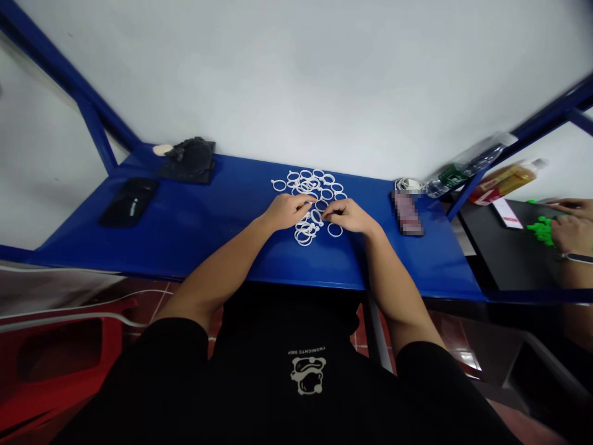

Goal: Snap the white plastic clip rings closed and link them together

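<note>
White plastic rings (pixel 305 234) with small tabs lie in a loose heap on the blue tabletop (pixel 222 241). My left hand (pixel 288 210) is over the heap's left side, its fingers stretched toward the middle and somewhat apart. No ring is plainly gripped there. Facing it from the right, my right hand (pixel 346 214) has its fingers curled and pinched at the edge of a tilted white ring (pixel 316 217). A single ring (pixel 335 230) lies flat just below my right hand, and another ring (pixel 279 185) sits apart at the upper left.
A black phone (pixel 128 203) and a crumpled black bag (pixel 188 157) lie left. On the right are a pixelated phone-like object (pixel 407 213), a coiled white cable (pixel 408 185) and a clear bottle (pixel 467 167). Another person's hands (pixel 572 232) handle green pieces (pixel 542 230) at a dark table.
</note>
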`<state>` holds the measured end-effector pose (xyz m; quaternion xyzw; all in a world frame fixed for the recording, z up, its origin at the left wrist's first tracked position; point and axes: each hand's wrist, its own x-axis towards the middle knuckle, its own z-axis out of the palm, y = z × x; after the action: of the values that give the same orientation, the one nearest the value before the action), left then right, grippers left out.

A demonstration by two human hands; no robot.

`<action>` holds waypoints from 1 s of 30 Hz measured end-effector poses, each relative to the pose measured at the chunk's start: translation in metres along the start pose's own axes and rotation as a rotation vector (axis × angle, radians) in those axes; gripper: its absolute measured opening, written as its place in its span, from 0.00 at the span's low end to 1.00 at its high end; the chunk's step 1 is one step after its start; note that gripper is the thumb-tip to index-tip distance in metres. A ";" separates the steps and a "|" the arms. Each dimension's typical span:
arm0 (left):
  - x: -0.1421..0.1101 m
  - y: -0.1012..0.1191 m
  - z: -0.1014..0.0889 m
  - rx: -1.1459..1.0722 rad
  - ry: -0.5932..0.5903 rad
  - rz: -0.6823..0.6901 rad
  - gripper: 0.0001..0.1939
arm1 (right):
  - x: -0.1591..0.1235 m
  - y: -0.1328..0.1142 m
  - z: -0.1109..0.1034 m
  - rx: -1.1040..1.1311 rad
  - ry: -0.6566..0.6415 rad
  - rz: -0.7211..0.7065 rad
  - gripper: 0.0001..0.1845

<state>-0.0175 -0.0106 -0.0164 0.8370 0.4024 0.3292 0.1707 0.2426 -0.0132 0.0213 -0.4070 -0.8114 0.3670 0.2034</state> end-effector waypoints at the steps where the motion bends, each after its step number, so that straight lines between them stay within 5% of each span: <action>1: 0.000 0.000 0.000 -0.001 0.000 -0.007 0.19 | 0.000 0.002 0.000 -0.033 0.045 0.010 0.14; 5: 0.001 -0.001 0.000 -0.002 -0.018 -0.032 0.18 | 0.004 0.012 -0.003 -0.277 0.283 0.057 0.17; 9: 0.004 -0.005 0.002 0.032 0.021 -0.034 0.13 | 0.005 0.022 -0.008 -0.454 0.388 0.153 0.23; 14: 0.006 -0.010 0.005 0.038 -0.038 0.031 0.12 | 0.001 0.031 -0.012 -0.559 0.311 0.313 0.28; 20: 0.004 -0.007 0.007 0.003 -0.196 0.080 0.12 | 0.003 0.031 -0.012 -0.514 0.224 0.277 0.27; 30: 0.005 0.000 0.000 -0.005 -0.032 0.015 0.14 | -0.001 0.028 -0.016 -0.610 0.268 0.317 0.26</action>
<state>-0.0156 -0.0068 -0.0145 0.8447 0.3925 0.3181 0.1764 0.2678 0.0039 0.0108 -0.6138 -0.7767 0.0786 0.1176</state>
